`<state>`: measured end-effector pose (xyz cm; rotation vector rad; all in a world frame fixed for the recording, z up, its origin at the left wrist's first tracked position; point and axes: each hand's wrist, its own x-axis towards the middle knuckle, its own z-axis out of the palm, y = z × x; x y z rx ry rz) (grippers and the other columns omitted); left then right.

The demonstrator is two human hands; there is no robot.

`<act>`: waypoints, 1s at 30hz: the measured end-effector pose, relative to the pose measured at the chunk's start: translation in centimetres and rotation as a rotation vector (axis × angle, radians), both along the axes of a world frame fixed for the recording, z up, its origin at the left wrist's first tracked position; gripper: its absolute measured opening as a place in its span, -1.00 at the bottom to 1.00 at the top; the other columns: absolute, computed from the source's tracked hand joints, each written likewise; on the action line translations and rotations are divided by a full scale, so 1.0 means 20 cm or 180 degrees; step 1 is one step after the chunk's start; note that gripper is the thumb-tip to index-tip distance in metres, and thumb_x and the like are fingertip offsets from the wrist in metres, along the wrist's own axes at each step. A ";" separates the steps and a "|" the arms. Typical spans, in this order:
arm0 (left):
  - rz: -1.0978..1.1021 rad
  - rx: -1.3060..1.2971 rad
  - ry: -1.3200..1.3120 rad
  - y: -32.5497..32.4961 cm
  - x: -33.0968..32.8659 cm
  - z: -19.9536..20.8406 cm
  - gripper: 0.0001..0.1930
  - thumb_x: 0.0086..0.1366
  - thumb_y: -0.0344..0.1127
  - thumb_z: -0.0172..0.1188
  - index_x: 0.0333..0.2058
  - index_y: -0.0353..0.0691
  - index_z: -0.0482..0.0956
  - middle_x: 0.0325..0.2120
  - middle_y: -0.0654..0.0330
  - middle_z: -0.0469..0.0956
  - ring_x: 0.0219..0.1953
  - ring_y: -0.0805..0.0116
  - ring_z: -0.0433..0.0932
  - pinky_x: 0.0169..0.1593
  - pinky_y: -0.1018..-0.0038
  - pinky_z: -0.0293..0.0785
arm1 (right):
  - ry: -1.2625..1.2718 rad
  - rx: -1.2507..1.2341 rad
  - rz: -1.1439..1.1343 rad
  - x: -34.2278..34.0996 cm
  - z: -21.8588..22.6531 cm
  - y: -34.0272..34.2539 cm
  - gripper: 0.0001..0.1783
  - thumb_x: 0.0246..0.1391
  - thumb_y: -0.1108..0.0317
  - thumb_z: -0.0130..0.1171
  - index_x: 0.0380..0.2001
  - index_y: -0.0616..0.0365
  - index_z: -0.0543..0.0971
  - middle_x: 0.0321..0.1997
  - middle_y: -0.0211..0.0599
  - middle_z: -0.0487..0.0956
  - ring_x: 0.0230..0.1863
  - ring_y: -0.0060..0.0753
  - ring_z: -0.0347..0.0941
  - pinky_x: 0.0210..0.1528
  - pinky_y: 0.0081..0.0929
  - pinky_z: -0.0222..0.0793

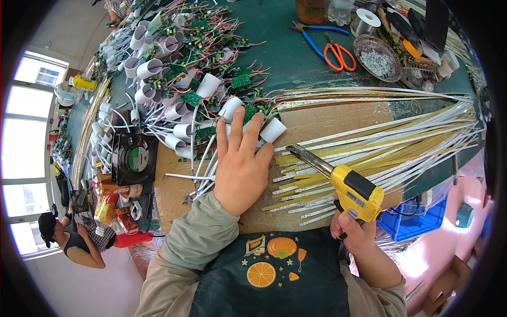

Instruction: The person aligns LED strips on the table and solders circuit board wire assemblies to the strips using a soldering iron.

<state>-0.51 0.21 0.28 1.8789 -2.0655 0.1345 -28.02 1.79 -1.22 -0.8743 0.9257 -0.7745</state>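
My right hand [355, 232] is closed around the handle of a yellow and black soldering gun [355, 193]. Its metal barrel slants up and left over the ends of white and yellow LED strips [369, 142]. My left hand [241, 164] lies back up with fingers stretched and spread over white plastic sleeves and green circuit boards. One white sleeve [273, 130] sits beside its index finger and another white sleeve [231, 109] by the fingertips. Whether the fingertips touch a circuit board [250, 112] I cannot tell. White cables [206, 170] run out beside the wrist.
A large heap of wired circuit boards [174, 79] fills the far left. Blue-handled pliers [319, 39], orange-handled cutters [339, 55], a dish of pale bits [377, 58] and a solder spool [365, 22] lie far right. A black fan [134, 159] stands left. Another person [74, 240] sits at left.
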 end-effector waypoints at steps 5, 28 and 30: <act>0.0082 0.0216 0.0257 0.00 0.01 0.02 -0.93 0.15 -0.43 0.31 -0.35 -0.17 0.66 0.28 -0.02 0.33 0.42 -0.25 0.13 0.42 -0.25 -0.05 | 0.0023 0.0004 0.0042 0.00 0.00 -0.01 -0.41 0.15 0.28 0.23 0.15 0.43 0.37 -0.62 -0.28 0.43 -0.68 -0.49 0.34 -0.61 -0.52 0.32; 0.0082 -0.0013 -0.0030 -0.01 -0.02 -0.02 -0.89 0.20 -0.40 0.20 -0.43 -0.34 0.54 0.21 -0.13 0.36 0.40 -0.26 0.16 0.38 -0.36 -0.08 | 0.0037 0.0031 0.0098 -0.01 0.00 -0.01 -0.41 0.15 0.30 0.23 0.16 0.44 0.36 -0.61 -0.29 0.43 -0.67 -0.49 0.34 -0.60 -0.51 0.33; 0.0069 -0.0021 -0.0019 -0.01 -0.02 -0.02 -0.89 0.19 -0.40 0.20 -0.43 -0.34 0.53 0.21 -0.13 0.36 0.39 -0.26 0.17 0.37 -0.37 -0.07 | -0.0007 0.0013 0.0071 -0.01 -0.01 0.00 -0.40 0.15 0.29 0.24 0.16 0.43 0.36 -0.61 -0.29 0.43 -0.67 -0.49 0.34 -0.59 -0.51 0.33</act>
